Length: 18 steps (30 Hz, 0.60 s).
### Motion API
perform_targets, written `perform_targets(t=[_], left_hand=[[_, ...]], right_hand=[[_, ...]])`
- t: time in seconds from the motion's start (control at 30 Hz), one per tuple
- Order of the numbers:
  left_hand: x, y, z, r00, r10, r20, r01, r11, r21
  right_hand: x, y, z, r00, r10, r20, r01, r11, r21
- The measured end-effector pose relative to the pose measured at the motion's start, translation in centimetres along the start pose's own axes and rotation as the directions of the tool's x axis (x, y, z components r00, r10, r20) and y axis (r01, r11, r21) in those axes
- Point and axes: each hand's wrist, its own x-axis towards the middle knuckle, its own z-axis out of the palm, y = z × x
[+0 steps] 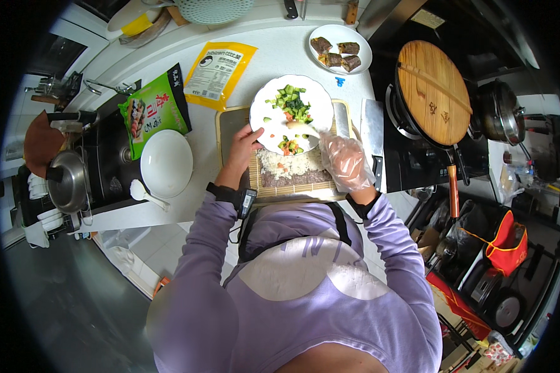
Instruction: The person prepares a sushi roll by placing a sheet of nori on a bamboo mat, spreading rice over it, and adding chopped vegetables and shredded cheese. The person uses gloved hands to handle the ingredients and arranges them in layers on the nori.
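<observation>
My left hand [244,148] grips the left rim of a white plate [264,94], which is held over the far part of a bamboo rolling mat [255,181]. On the plate lie diced green vegetables [291,102] and some orange bits. My right hand [347,163], in a clear plastic glove, is closed on a white spoon [303,128] whose bowl rests among the pieces. Below the plate, white rice [286,164] with a few orange bits covers a dark seaweed sheet [295,179] on the mat. A board [231,124] lies under the mat; the plate hides its middle.
A knife [372,127] lies right of the board, beside the stove and a wooden-lidded wok [434,93]. Behind is a white plate [363,38] of cut rolls. Leftward are a white bowl [167,163], rice paddle [148,195], green packet [155,109] and yellow packet [219,74].
</observation>
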Motion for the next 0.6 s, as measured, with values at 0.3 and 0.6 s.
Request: perform_targets(t=[0.3,0.6], left_hand=[[0.2,0.5,0.1,1.0,-0.012,0.021,0.011,0.999,0.032],[0.4,0.7,-0.3,1.0,-0.002,0.005,0.002,1.0,-0.019]], right_hand=[[0.6,0.2,3.2,0.994,0.08,0.073,-0.078,0.996,-0.031],[0.2,-0.4,1.6,0.989,-0.141,0.037,0.145,0.972,-0.185]])
